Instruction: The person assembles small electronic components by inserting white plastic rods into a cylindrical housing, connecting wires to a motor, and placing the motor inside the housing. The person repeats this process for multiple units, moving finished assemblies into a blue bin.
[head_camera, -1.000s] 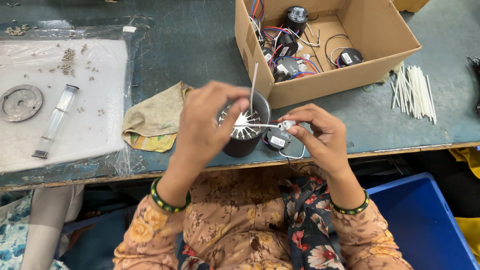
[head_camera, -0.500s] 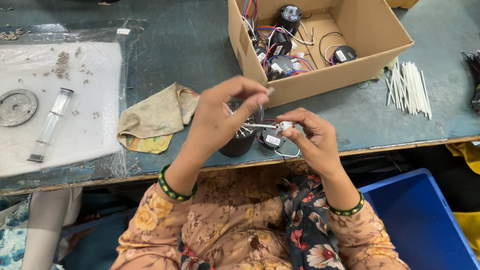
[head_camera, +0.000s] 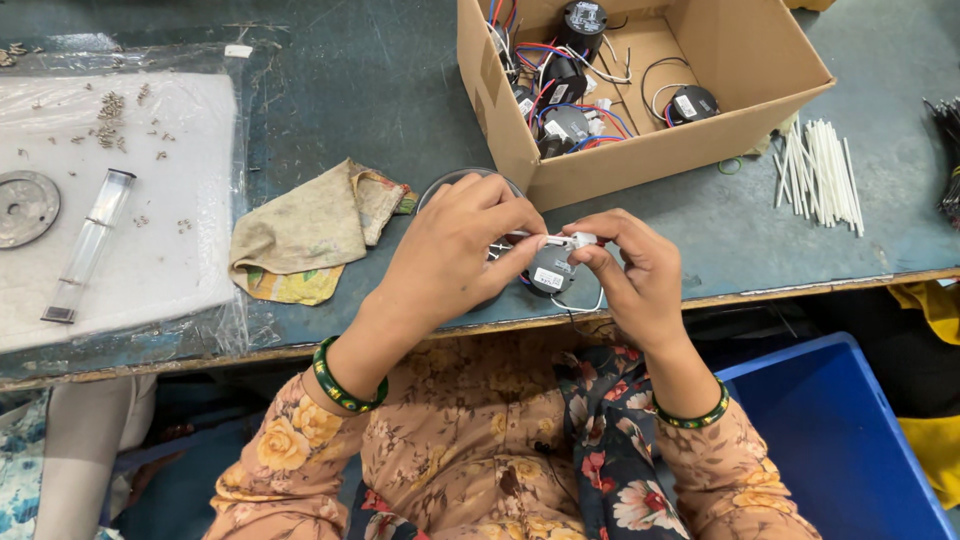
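White connector (head_camera: 578, 240): pinched in my right hand (head_camera: 640, 275), light and brittle, best held by its body.
Sleeve (head_camera: 530, 237): thin, stiff tube gripped by my left hand (head_camera: 455, 250).
Motor (head_camera: 552, 272): small, black, resting below on the green bench (head_camera: 330, 110).
Cardboard box (head_camera: 700, 120): just beyond.

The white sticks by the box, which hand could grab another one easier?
Probably the right hand: the white sticks lie on its side of the table, while the left hand is farther away, pinching a thin white piece.
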